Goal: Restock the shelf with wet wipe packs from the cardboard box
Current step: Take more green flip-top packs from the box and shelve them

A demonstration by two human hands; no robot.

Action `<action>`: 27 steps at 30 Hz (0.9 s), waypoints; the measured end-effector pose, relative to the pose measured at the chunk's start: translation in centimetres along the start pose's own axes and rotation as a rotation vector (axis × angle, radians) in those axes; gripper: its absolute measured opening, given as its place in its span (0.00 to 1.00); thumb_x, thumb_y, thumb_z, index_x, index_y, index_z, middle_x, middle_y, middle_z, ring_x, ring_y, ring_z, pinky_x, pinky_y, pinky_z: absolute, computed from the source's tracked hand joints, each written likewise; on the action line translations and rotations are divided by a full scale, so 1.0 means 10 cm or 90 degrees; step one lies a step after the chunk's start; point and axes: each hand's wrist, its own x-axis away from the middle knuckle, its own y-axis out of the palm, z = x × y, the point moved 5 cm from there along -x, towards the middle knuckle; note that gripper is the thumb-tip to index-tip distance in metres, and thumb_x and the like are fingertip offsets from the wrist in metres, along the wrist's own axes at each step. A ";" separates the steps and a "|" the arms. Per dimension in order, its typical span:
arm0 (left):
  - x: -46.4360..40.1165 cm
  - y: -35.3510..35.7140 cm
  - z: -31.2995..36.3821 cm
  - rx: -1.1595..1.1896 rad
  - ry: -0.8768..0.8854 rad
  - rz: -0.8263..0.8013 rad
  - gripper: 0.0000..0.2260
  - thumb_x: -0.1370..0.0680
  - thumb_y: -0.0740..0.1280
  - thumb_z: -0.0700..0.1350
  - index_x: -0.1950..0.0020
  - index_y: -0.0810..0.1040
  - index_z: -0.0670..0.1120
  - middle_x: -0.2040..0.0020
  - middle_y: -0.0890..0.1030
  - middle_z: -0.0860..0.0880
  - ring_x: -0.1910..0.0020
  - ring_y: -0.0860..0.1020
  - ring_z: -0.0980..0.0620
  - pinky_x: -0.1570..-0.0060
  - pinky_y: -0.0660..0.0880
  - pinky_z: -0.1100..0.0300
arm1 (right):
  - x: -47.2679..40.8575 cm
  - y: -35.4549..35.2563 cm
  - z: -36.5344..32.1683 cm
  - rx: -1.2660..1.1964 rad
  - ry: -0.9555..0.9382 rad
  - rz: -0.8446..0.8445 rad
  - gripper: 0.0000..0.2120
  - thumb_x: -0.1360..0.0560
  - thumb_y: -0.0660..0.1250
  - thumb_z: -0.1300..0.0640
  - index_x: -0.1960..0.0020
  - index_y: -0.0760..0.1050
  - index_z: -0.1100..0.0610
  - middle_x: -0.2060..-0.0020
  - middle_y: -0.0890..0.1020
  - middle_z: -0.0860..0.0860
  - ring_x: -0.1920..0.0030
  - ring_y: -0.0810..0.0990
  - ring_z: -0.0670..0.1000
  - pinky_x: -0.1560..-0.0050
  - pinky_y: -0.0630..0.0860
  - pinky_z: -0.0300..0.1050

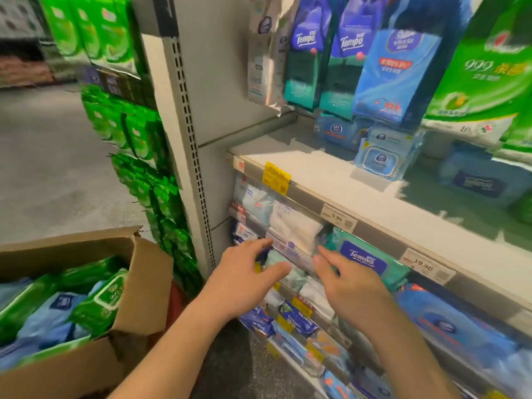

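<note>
Both hands reached toward the second shelf tier, empty, fingers spread and relaxed. The left hand hovered before a pale mint pack; whether its fingertips touched the pack could not be told. The right hand hung just at 3 o'clock of it, in front of a green wet wipe pack whose blue lid label read "Tempo".

The cardboard box, flaps open, stood at 9 o'clock of the hands and held green-lidded wet wipe packs and light blue ones; their print was too blurred to read.

On the upper shelf, partly bare at its front, stood a blue-white flip-lid pack. Its edge carried a yellow tag, unreadable, and price labels reading "5.99" and "19.90".

At 12 o'clock hung dark blue "Tempo" tissue bags, a light blue bag marked "999" and a green bag marked "999".

A perforated grey upright divided the shelving from stacked green packs at 10 o'clock.
</note>
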 end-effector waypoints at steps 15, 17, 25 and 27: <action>1.50 -1.78 -2.26 0.008 -0.238 0.131 0.40 0.32 0.59 0.76 0.22 0.65 0.61 0.22 0.66 0.56 0.23 0.63 0.49 0.25 0.64 0.47 | 0.15 2.01 -2.12 0.174 -0.158 -0.131 0.23 0.17 0.56 0.39 0.23 0.67 0.39 0.23 0.69 0.45 0.23 0.67 0.49 0.27 0.63 0.44; 1.79 -2.01 -2.58 0.036 -0.270 0.156 0.36 0.27 0.63 0.72 0.22 0.65 0.60 0.22 0.65 0.56 0.22 0.61 0.50 0.24 0.63 0.47 | 0.19 2.34 -2.42 0.174 -0.186 -0.158 0.22 0.16 0.56 0.41 0.23 0.68 0.41 0.23 0.69 0.45 0.23 0.66 0.48 0.28 0.64 0.43; 2.54 -2.52 -3.50 0.121 -0.387 0.203 0.32 0.23 0.65 0.69 0.21 0.63 0.62 0.21 0.63 0.59 0.22 0.62 0.53 0.26 0.65 0.49 | 0.40 3.18 -3.23 0.145 -0.231 -0.222 0.22 0.16 0.58 0.41 0.23 0.68 0.40 0.25 0.72 0.44 0.26 0.71 0.48 0.33 0.67 0.40; 2.59 -2.56 -3.61 0.139 -0.398 0.211 0.32 0.23 0.65 0.69 0.21 0.63 0.63 0.21 0.63 0.60 0.22 0.62 0.54 0.27 0.66 0.48 | 0.38 3.30 -3.33 0.134 -0.225 -0.238 0.22 0.16 0.57 0.40 0.23 0.67 0.38 0.27 0.75 0.43 0.36 0.76 0.46 0.41 0.69 0.41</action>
